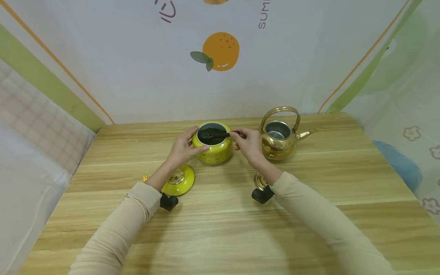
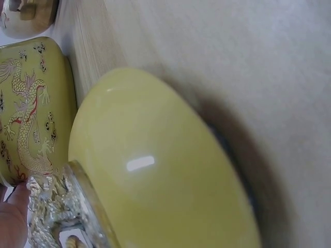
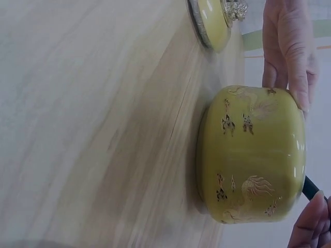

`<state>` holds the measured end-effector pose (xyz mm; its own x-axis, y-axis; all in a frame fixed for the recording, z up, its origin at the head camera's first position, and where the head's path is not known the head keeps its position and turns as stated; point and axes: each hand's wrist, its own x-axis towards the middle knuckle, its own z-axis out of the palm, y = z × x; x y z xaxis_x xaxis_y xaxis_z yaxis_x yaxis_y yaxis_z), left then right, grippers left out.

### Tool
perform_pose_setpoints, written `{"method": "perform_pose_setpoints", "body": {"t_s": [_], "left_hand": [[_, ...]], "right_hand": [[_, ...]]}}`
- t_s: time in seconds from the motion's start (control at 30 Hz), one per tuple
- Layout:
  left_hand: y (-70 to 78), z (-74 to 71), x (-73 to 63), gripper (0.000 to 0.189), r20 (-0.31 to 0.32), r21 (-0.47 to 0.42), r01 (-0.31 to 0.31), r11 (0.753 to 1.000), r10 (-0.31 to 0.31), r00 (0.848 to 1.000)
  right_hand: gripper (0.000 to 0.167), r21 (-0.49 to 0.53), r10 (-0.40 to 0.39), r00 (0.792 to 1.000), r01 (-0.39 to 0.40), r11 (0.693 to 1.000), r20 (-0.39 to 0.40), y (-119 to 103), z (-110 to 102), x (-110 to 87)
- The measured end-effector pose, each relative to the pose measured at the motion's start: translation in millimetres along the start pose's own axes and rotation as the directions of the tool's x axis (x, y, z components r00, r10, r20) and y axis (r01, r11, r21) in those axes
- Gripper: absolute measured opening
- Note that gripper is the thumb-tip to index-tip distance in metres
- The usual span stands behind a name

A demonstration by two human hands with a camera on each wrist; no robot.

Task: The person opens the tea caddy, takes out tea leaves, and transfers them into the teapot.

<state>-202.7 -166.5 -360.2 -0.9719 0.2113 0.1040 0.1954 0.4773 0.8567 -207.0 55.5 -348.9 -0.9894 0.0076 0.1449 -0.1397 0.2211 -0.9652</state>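
A yellow jar (image 1: 214, 153) with a dragon pattern stands upright on the table, dark loose contents like tea leaves inside. My left hand (image 1: 182, 148) grips its left side, thumb at the front near the rim. In my right hand (image 1: 250, 145) I pinch the handle of a dark scoop (image 1: 222, 135); its head lies inside the jar's mouth among the dark contents. The jar's yellow lid (image 2: 139, 155), with an ornate gold knob, lies on the table under my left wrist. In the right wrist view, right fingertips (image 3: 310, 219) hold the dark handle beside the rim.
A gold teapot (image 1: 275, 148) with a raised handle stands right of the jar, uncovered, a strainer inside, spout pointing right. Its gold lid (image 1: 259, 181) lies partly hidden under my right wrist. A printed cloth (image 1: 154, 76) hangs behind the wooden table (image 1: 220, 236).
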Motion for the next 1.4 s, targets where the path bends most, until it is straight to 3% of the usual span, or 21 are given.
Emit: {"method": "perform_pose_setpoints", "body": {"t_s": [0.33,0.63,0.83,1.07,1.4], "left_hand": [[-0.5,-3.0,0.5,0.081,0.002,-0.002,0.004,1.0,-0.004,1.0],[-4.4,-5.4,2.5,0.082,-0.009,0.079,-0.002,0.997,0.003,1.0],[-3.2,-8.3,0.7,0.087,-0.02,0.102,0.035,0.994,-0.033,0.999],[3.9,-9.1,-4.2,0.089,-0.066,0.049,0.033,0.998,-0.03,0.997],[30.1,10.7,-13.4,0.083,-0.1,-0.117,-0.1,0.988,0.089,0.991]], "right_hand": [[0.02,0.084,-0.045,0.999,0.046,0.995,-0.017,0.2,-8.6,-1.5],[0.021,0.086,-0.106,0.994,0.108,0.99,-0.022,-5.7,-21.5,-7.8],[0.024,0.096,-0.141,0.989,0.144,0.985,-0.033,-11.0,-32.3,-13.8],[0.024,0.157,-0.179,0.983,0.185,0.97,-0.051,-16.0,-52.2,-22.6],[0.024,0.131,-0.197,0.977,0.207,0.969,-0.086,-17.0,-92.5,-40.5]]}}
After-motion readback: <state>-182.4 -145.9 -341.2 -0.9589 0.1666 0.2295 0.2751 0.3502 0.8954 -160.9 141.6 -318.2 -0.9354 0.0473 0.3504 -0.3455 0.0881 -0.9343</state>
